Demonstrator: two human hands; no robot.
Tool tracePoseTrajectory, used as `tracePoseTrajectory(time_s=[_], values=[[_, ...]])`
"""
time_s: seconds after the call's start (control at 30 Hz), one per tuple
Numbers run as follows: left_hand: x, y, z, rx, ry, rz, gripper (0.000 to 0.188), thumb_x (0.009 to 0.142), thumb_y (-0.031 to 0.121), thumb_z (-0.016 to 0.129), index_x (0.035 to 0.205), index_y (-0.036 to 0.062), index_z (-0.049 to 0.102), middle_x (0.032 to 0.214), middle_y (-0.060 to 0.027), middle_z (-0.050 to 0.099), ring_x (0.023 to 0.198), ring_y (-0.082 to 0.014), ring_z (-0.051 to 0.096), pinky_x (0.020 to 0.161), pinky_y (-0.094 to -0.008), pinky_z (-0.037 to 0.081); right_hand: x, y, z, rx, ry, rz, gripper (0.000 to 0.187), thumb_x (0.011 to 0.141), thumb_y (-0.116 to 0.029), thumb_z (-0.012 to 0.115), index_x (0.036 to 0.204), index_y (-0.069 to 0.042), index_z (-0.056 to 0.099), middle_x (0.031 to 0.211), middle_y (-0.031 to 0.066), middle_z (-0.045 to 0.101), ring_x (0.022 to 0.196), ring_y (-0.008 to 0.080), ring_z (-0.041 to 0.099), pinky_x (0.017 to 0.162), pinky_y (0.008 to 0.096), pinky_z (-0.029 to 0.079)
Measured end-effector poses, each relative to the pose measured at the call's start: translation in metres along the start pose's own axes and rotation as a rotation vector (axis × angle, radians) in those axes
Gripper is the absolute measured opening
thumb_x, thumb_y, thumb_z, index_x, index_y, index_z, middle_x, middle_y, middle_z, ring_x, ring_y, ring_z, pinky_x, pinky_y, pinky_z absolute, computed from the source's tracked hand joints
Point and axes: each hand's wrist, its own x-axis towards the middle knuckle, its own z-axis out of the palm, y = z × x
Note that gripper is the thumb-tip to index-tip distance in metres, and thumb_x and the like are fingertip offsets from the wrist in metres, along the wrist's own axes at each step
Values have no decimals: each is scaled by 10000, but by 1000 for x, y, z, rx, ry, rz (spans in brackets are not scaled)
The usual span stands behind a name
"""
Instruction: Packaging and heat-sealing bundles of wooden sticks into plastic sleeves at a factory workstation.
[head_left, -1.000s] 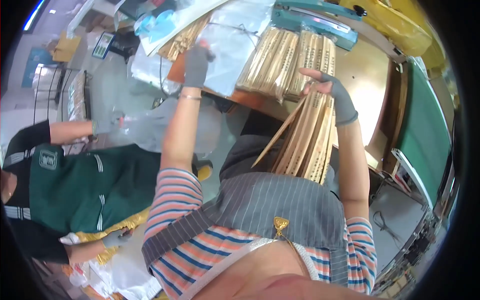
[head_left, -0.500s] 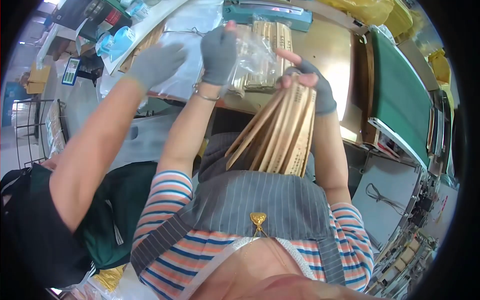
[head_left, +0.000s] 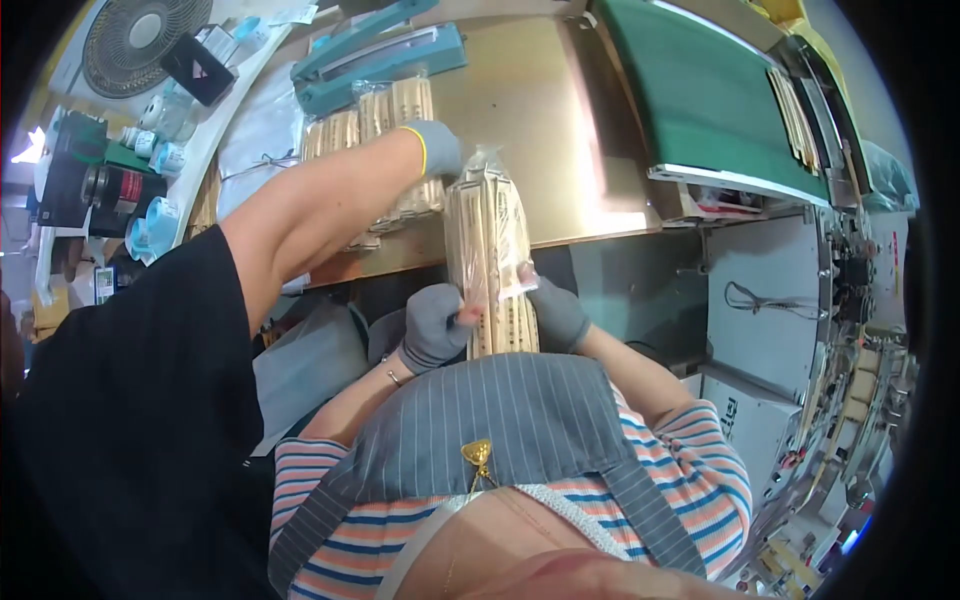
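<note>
A bundle of flat wooden strips with small dark print (head_left: pixel 510 325) stands in front of my apron, its upper part inside a clear plastic bag (head_left: pixel 490 225). My left hand (head_left: pixel 435 325), in a grey glove with bare fingertips, is closed in a pinch at the bag's lower left edge. On the other side, my right hand (head_left: pixel 558 312), gloved the same way, grips the bundle and bag; some of its fingers are hidden behind them. The strips' lower ends disappear behind the apron.
A co-worker's gloved hand (head_left: pixel 437 148) reaches from the left over several bagged bundles (head_left: pixel 395 105) on the table (head_left: pixel 520 90). Behind these sits a teal bag sealer (head_left: pixel 385 65). A green-topped surface (head_left: pixel 710 95) stands at right, and a shelf with blue cups (head_left: pixel 160 225) at left.
The fanned strips in my right hand are now gathered upright, and the bag from my left hand covers their upper part. Both hands came closer to me. The co-worker's arm reaches farther right.
</note>
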Motion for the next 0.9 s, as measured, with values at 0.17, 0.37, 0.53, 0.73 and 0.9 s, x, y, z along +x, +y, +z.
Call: tracePoseTrajectory(time_s=[0.17, 0.37, 0.53, 0.73, 0.9], values=[[93, 33, 17, -2, 110, -140, 222, 768, 180, 702, 772, 32, 536, 526, -96, 450, 464, -232, 430, 493, -348, 390, 44, -73, -35, -890, 598, -702, 133, 811, -112, 644, 925, -61, 595, 597, 47, 551, 478, 106, 480, 480, 272, 421], [199, -7, 1, 319, 85, -140, 141, 774, 149, 629, 842, 26, 618, 634, -138, 580, 566, -316, 551, 557, -382, 446, 84, -179, -74, -1312, 618, -763, 79, 782, -39, 556, 858, -60, 566, 636, 65, 551, 574, 164, 558, 581, 275, 454], [218, -3, 0, 151, 259, 8, 185, 795, 162, 558, 775, 14, 668, 730, -193, 640, 687, -364, 623, 632, -377, 501, 88, -218, -96, -1018, 547, -707, 130, 774, -157, 526, 850, -94, 611, 794, 151, 630, 757, 335, 610, 675, 379, 481], [231, 31, -28, -99, 0, -160, 247, 844, 149, 537, 943, -42, 659, 639, -48, 625, 530, -73, 580, 472, -214, 429, 83, -234, -116, -478, 348, -552, 82, 804, -96, 518, 860, -74, 574, 709, -42, 537, 618, 41, 511, 554, 185, 408], [238, 28, -28, -36, -22, -176, 233, 822, 156, 538, 865, -34, 667, 615, -87, 643, 549, -124, 624, 536, -261, 477, 106, -233, -151, -656, 99, -262, 117, 816, -98, 548, 927, -71, 570, 705, -37, 522, 608, 49, 492, 547, 194, 413]])
